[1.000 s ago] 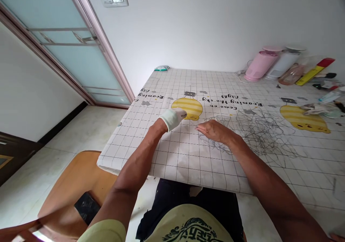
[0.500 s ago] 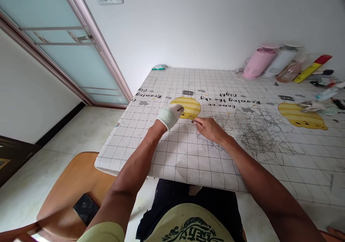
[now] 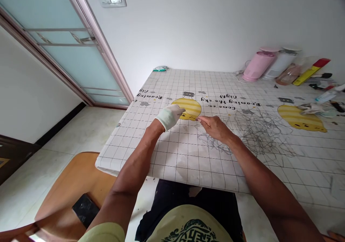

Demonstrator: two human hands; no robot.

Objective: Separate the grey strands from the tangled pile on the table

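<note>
My left hand [image 3: 170, 115], in a white knitted glove, is over the tablecloth's yellow striped balloon print [image 3: 188, 107]. Its fingers are closed in a pinch, and whatever they hold is too small to make out. To its right, my bare right hand [image 3: 214, 128] also pinches with thumb and forefinger, at the lower right edge of that print. I cannot make out what lies between its fingertips. A gap separates the two hands. Beside and beyond my right hand spreads a loose tangle of thin dark strands [image 3: 258, 134], like thread or fine wire.
At the back right stand a pink cylinder [image 3: 260, 64], a white cylinder [image 3: 281, 64], a bottle [image 3: 288, 74] and a yellow-red box [image 3: 309, 72]. A crumpled cloth [image 3: 319, 108] lies nearer. A green-white packet [image 3: 160, 69] sits at the far left corner. A wooden chair [image 3: 61, 184] holds a dark flat object [image 3: 85, 209].
My right hand has moved slightly right, away from my left hand, and its fingers look straighter. My left hand stays nearly in place, still pinched. The view has shifted a little.
</note>
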